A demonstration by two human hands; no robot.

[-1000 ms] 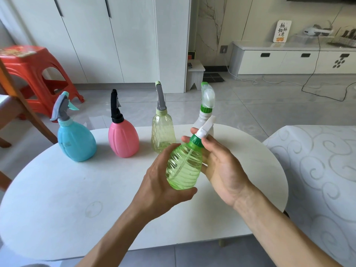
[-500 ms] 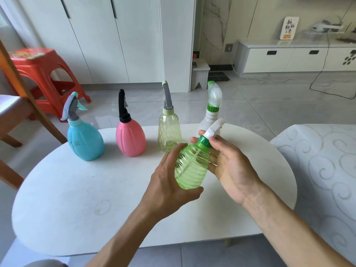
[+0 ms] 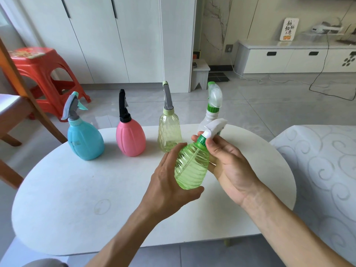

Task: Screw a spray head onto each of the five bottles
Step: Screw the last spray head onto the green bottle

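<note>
My left hand grips the body of a clear green bottle, held tilted above the white table. My right hand pinches the green collar of its white spray head with thumb and fingers. In a row at the table's far edge stand a blue bottle with a grey head, a pink bottle with a black head, a pale yellow bottle with a grey head, and a white bottle with a clear green-tipped head, partly hidden by the held one.
A red plastic stool and a wooden chair stand at the left. A seat with a white patterned cover sits close on the right. White cabinets and a low TV unit line the far wall.
The view has shifted slightly, so the row of bottles sits further right in frame. My right fingers have shifted on the collar; the green bottle stays tilted in my left hand.
</note>
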